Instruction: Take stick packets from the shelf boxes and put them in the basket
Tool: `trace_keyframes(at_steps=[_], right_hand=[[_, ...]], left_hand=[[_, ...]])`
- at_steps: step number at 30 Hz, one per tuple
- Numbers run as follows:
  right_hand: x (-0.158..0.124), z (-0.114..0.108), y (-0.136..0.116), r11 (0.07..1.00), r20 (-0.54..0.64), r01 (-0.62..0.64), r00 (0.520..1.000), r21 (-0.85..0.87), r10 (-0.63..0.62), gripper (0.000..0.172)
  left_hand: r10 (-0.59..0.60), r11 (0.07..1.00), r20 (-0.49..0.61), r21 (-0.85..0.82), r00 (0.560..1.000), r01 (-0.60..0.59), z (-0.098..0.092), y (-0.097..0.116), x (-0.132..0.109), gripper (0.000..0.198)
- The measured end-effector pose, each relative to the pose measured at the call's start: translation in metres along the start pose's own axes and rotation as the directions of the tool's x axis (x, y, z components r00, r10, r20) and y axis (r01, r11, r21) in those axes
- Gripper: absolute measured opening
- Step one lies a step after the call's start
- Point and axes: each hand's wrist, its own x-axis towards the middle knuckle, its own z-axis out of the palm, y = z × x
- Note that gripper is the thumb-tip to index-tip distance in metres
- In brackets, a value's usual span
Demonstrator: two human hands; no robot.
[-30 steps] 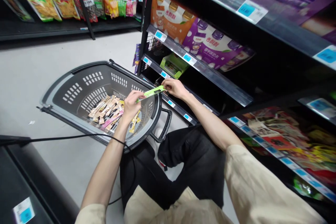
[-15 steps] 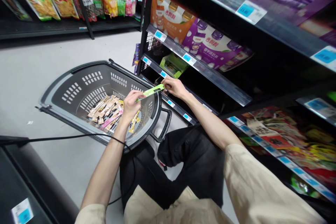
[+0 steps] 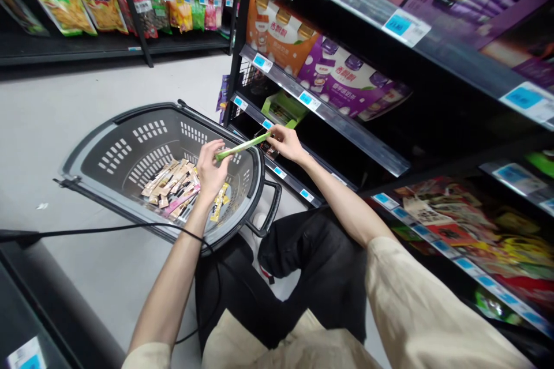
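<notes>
A slim green stick packet [image 3: 244, 146] is stretched between my hands above the near right side of a grey shopping basket [image 3: 116, 118]. My right hand [image 3: 285, 143] pinches its right end. The left end lies between the thumb and fingers of my left hand [image 3: 210, 170], which is closed on it. Inside the basket, on the bottom, several beige stick packets [image 3: 167, 181] lie in a loose pile with a pink packet [image 3: 182, 200]. Some yellow packets [image 3: 219, 203] are by the basket's near right wall, partly behind my left wrist.
An open green box [image 3: 283, 108] sits on a low shelf beyond my right hand. Orange [image 3: 281, 40] and purple drink cartons [image 3: 341, 78] stand above it. A black cable [image 3: 108, 228] crosses my left forearm. The basket's handle [image 3: 273, 207] juts toward my knee.
The green packet has turned from its broad face to its narrow edge. My left hand has shifted slightly left and its fingers have rearranged. My right hand keeps its pinch.
</notes>
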Motion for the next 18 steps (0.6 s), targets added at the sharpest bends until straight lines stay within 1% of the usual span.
trace_keyframes(at_steps=[2, 4, 6, 7, 10, 11, 13, 15, 16, 18], right_hand=[[0.001, 0.003, 0.004, 0.999, 0.054, -0.033, 0.998, 0.012, 0.033, 0.018], [0.001, 0.007, 0.009, 0.998, 0.189, -0.053, 0.98, -0.035, 0.058, 0.019], [0.0, 0.012, 0.013, 0.99, 0.316, 0.003, 0.948, -0.139, 0.041, 0.019], [-0.002, 0.015, 0.013, 0.978, 0.348, 0.06, 0.937, -0.2, 0.014, 0.02], [-0.005, 0.026, 0.005, 0.914, 0.349, 0.241, 0.929, -0.327, -0.12, 0.028], [-0.006, 0.03, 0.001, 0.896, 0.348, 0.294, 0.921, -0.334, -0.172, 0.031], [-0.008, 0.039, -0.01, 0.87, 0.374, 0.384, 0.89, -0.311, -0.259, 0.036], [-0.009, 0.048, -0.02, 0.85, 0.413, 0.433, 0.862, -0.299, -0.293, 0.036], [-0.009, 0.051, -0.023, 0.845, 0.425, 0.438, 0.857, -0.307, -0.29, 0.035], [-0.009, 0.056, -0.027, 0.844, 0.423, 0.421, 0.866, -0.331, -0.267, 0.033]], left_hand=[[-0.049, 0.998, -0.065, -0.042, 0.997, 0.047, 0.001, -0.002, 0.002, 0.03], [-0.143, 0.985, -0.094, -0.115, 0.985, 0.132, 0.002, -0.007, 0.004, 0.029], [-0.249, 0.956, -0.08, -0.181, 0.965, 0.232, 0.004, -0.014, 0.004, 0.03], [-0.29, 0.942, -0.065, -0.196, 0.955, 0.273, 0.004, -0.017, 0.004, 0.031], [-0.348, 0.927, -0.04, -0.163, 0.937, 0.337, 0.003, -0.022, 0.004, 0.036], [-0.354, 0.927, -0.036, -0.147, 0.935, 0.345, 0.003, -0.022, 0.003, 0.038], [-0.364, 0.922, -0.025, -0.154, 0.931, 0.356, 0.003, -0.021, 0.003, 0.041], [-0.38, 0.905, -0.006, -0.207, 0.925, 0.37, 0.003, -0.02, 0.004, 0.043], [-0.388, 0.895, 0.003, -0.237, 0.922, 0.377, 0.003, -0.019, 0.004, 0.045], [-0.394, 0.879, 0.021, -0.284, 0.919, 0.384, 0.004, -0.019, 0.005, 0.047]])
